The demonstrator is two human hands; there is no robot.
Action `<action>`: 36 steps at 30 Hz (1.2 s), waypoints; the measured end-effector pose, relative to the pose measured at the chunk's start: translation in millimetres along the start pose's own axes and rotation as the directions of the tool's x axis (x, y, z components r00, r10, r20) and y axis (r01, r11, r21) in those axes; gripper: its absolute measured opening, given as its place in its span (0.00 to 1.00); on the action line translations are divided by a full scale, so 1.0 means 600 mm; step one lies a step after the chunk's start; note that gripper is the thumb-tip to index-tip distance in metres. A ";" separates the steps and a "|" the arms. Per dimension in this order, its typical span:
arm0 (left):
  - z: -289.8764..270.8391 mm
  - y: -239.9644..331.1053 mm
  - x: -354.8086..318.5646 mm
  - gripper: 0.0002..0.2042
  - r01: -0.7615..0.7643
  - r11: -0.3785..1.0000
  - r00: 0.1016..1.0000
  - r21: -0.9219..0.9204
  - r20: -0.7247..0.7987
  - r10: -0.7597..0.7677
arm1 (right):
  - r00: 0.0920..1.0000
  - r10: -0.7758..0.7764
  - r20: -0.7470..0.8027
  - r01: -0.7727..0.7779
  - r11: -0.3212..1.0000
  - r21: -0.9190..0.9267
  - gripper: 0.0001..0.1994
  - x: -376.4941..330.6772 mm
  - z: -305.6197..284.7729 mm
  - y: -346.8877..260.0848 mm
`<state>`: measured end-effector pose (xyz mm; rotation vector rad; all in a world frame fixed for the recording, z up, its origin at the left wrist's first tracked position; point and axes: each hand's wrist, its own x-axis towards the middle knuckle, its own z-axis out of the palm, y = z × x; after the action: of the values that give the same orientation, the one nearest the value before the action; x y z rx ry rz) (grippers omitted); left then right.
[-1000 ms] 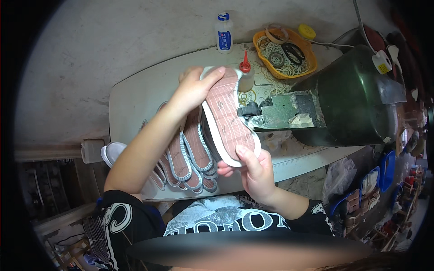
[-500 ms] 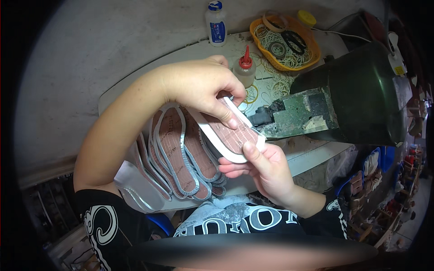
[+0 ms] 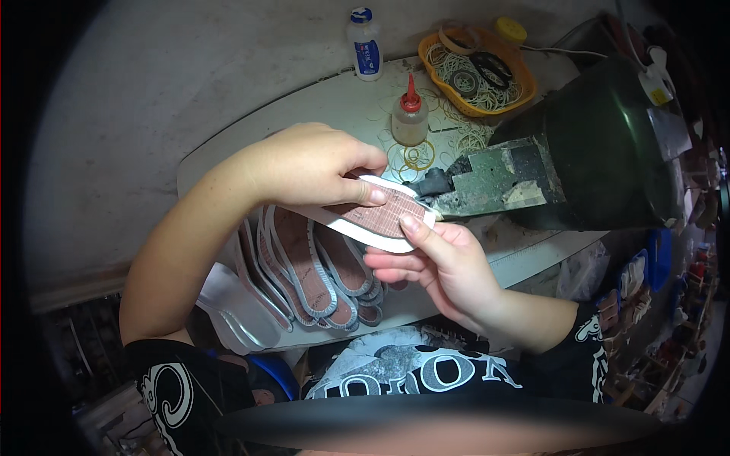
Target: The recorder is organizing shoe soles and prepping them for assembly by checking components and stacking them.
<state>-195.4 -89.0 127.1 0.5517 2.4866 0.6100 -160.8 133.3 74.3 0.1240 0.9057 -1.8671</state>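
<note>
Between both hands I hold a shoe insole (image 3: 391,213), reddish brown with a printed grid and a white rim. My left hand (image 3: 319,167) grips it from the far left, thumb pressed on the brown face and fingers curled over the far edge. My right hand (image 3: 449,262) pinches the near right end, thumb on top and fingers underneath. The insole's upper right edge meets the small dark head of a dark green sewing machine (image 3: 487,182); the exact contact is hard to make out. Below my left hand lies a pile of brown insoles (image 3: 304,258) with silvery stitched rims.
A red-tipped squeeze bottle (image 3: 411,121) and a white and blue bottle (image 3: 366,53) stand behind. An orange basket (image 3: 475,106) holds rubber bands and tape rolls. Loose bands (image 3: 418,156) lie around the squeeze bottle. Clear plastic pieces (image 3: 239,311) sit at the table's near left edge.
The insole has turned to lie more crosswise, and my left hand has moved left and down with it. My right hand keeps its pinch, moved slightly up.
</note>
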 end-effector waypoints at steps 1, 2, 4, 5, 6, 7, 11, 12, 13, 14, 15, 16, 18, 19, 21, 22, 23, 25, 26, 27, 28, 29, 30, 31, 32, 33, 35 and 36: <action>0.001 0.011 -0.005 0.18 0.004 1.000 1.000 0.007 -0.004 -0.004 | 1.000 0.000 0.003 0.000 1.000 -0.008 0.20 0.000 -0.002 -0.001; 0.001 0.023 -0.008 0.18 0.096 0.994 0.995 0.053 0.014 -0.097 | 1.000 0.001 -0.010 -0.001 1.000 -0.021 0.20 -0.001 0.000 -0.004; 0.005 0.038 -0.019 0.18 0.198 0.974 0.980 0.108 0.016 -0.200 | 1.000 -0.016 0.006 0.016 1.000 -0.024 0.19 0.001 -0.005 -0.004; 0.014 0.037 -0.023 0.19 0.202 0.977 0.979 0.064 -0.026 -0.200 | 1.000 -0.020 0.017 0.020 0.999 -0.026 0.19 0.003 -0.006 -0.003; 0.025 0.037 -0.027 0.19 0.202 0.979 0.977 0.020 -0.068 -0.200 | 0.999 -0.037 0.012 0.037 0.999 -0.040 0.19 0.003 -0.008 -0.002; 0.034 0.037 -0.029 0.19 0.207 0.978 0.976 0.025 -0.074 -0.205 | 0.999 -0.054 0.006 0.055 0.997 -0.053 0.19 0.004 -0.009 -0.001; 0.054 0.049 -0.038 0.20 0.311 0.948 0.938 -0.069 -0.139 -0.318 | 0.996 -0.089 0.013 0.090 0.993 -0.078 0.18 0.007 -0.008 -0.002; 0.055 0.053 -0.037 0.20 0.374 0.922 0.914 -0.104 -0.128 -0.385 | 0.995 -0.094 0.019 0.095 0.992 -0.079 0.18 0.009 -0.009 -0.002; 0.057 0.055 -0.037 0.20 0.375 0.922 0.913 -0.099 -0.134 -0.385 | 0.994 -0.107 0.016 0.108 0.990 -0.094 0.18 0.012 -0.012 -0.001; 0.059 0.055 -0.035 0.20 0.377 0.917 0.912 -0.131 -0.119 -0.392 | 0.993 -0.119 0.013 0.120 0.987 -0.109 0.17 0.014 -0.015 0.001; 0.062 0.056 -0.036 0.20 0.383 0.909 0.910 -0.164 -0.105 -0.402 | 0.991 -0.130 0.007 0.130 0.983 -0.127 0.16 0.016 -0.019 0.004; 0.065 0.058 -0.037 0.20 0.385 0.908 0.907 -0.163 -0.112 -0.405 | 0.991 -0.132 0.014 0.133 0.983 -0.129 0.16 0.017 -0.021 0.004; 0.071 0.060 -0.038 0.19 0.395 0.867 0.902 -0.302 -0.050 -0.429 | 0.987 -0.159 0.010 0.159 0.976 -0.146 0.15 0.016 -0.023 0.004; 0.074 0.060 -0.038 0.19 0.396 0.868 0.901 -0.300 -0.054 -0.430 | 0.987 -0.161 0.015 0.161 0.976 -0.148 0.15 0.017 -0.026 0.004; 0.080 0.059 -0.037 0.19 0.420 0.825 0.890 -0.377 -0.008 -0.457 | 0.986 -0.164 0.007 0.162 0.964 -0.209 0.15 0.018 -0.031 0.003; 0.082 0.058 -0.037 0.19 0.422 0.825 0.888 -0.375 -0.011 -0.459 | 0.986 -0.165 0.012 0.163 0.964 -0.209 0.15 0.019 -0.030 0.002; 0.085 0.056 -0.037 0.19 0.412 0.818 0.885 -0.402 -0.037 -0.464 | 0.986 -0.166 0.010 0.164 0.967 -0.193 0.14 0.019 -0.028 0.001; 0.088 0.057 -0.036 0.20 0.402 0.810 0.882 -0.426 -0.059 -0.468 | 0.986 -0.165 0.006 0.164 0.971 -0.172 0.14 0.020 -0.029 0.001; 0.089 0.059 -0.035 0.19 0.419 0.781 0.872 -0.464 -0.036 -0.489 | 0.985 -0.175 0.006 0.173 0.970 -0.172 0.14 0.020 -0.030 0.001; 0.091 0.059 -0.036 0.18 0.436 0.747 0.859 -0.503 -0.015 -0.512 | 0.984 -0.180 0.009 0.179 0.968 -0.175 0.14 0.021 -0.031 0.002; 0.097 0.052 -0.035 0.18 0.440 0.743 0.856 -0.505 -0.016 -0.517 | 0.984 -0.176 0.014 0.175 0.969 -0.176 0.14 0.023 -0.032 0.002; 0.105 0.040 -0.031 0.18 0.414 0.703 0.873 -0.578 0.035 -0.486 | 0.984 -0.177 0.029 0.179 0.965 -0.192 0.13 0.023 -0.036 0.002; 0.108 0.037 -0.029 0.17 0.387 0.657 0.892 -0.646 0.082 -0.445 | 0.983 -0.181 0.040 0.185 0.961 -0.207 0.13 0.023 -0.038 0.000; 0.111 0.036 -0.028 0.17 0.389 0.656 0.891 -0.647 0.082 -0.447 | 0.983 -0.179 0.026 0.181 0.963 -0.202 0.12 0.022 -0.038 0.000; 0.115 0.036 -0.027 0.16 0.398 0.617 0.879 -0.679 0.090 -0.469 | 0.984 -0.177 0.028 0.178 0.963 -0.203 0.12 0.021 -0.037 -0.001; 0.117 0.039 -0.026 0.16 0.407 0.576 0.866 -0.709 0.098 -0.491 | 0.984 -0.179 0.017 0.178 0.961 -0.211 0.11 0.020 -0.036 -0.002; 0.116 0.045 -0.027 0.16 0.406 0.554 0.855 -0.727 0.088 -0.512 | 0.985 -0.175 0.005 0.171 0.959 -0.228 0.10 0.023 -0.037 -0.004; 0.114 0.049 -0.027 0.16 0.404 0.535 0.845 -0.742 0.080 -0.528 | 0.985 -0.174 0.005 0.171 0.959 -0.227 0.10 0.026 -0.038 -0.003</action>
<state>-136.4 -52.0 96.2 -0.5011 2.0849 1.3598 -176.8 136.7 51.9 -0.0836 1.1650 -1.9079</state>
